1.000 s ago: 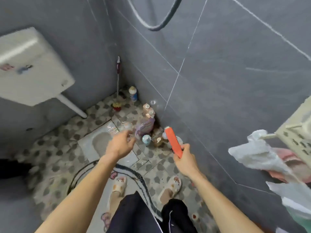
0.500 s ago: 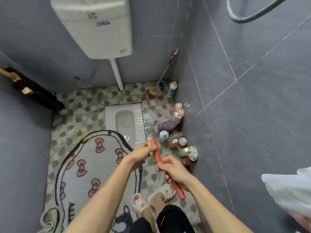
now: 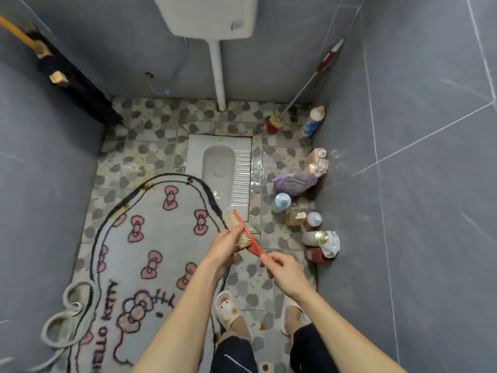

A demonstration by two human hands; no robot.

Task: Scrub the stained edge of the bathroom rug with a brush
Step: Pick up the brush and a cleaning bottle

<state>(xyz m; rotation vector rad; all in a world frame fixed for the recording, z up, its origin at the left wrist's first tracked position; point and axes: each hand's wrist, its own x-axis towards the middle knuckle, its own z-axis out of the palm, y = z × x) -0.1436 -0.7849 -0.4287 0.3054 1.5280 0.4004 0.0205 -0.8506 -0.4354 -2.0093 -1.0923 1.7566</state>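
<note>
a red brush with pale bristles is held off the floor, just at the near right corner of the squat pan, bristles turned to the left. the left hand grips its head, fingers curled onto the bristles. the right hand pinches the tip of the handle, its fingers narrow and closed on it. the rug, grey with pink bows, lies on the floor to the near left of the pan; its dark border touches the pan's near left corner and shows brown spots there. bottles stand in a row to the right of the pan, against the wall.
</note>
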